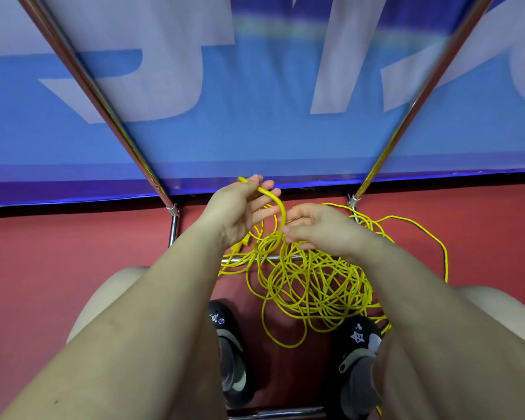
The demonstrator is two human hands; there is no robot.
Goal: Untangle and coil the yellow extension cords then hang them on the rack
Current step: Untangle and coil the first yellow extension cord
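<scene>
Gripping a raised loop of yellow cord (281,207), the left hand (240,209) curls round it while the right hand (319,227) pinches its lower end. Tangled cords (312,283) lie on the red floor (73,253) at six o'clock from both hands, between black shoes (234,353) and chrome rack legs (173,225), with a blue banner (255,116) at twelve o'clock, lettering unreadable

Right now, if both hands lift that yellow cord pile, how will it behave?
The yellow cord is probably floppy: it lies in loose overlapping loops on the floor. It will likely snag, since strands cross everywhere. It has some springiness: the length between left hand and right hand arches.
</scene>
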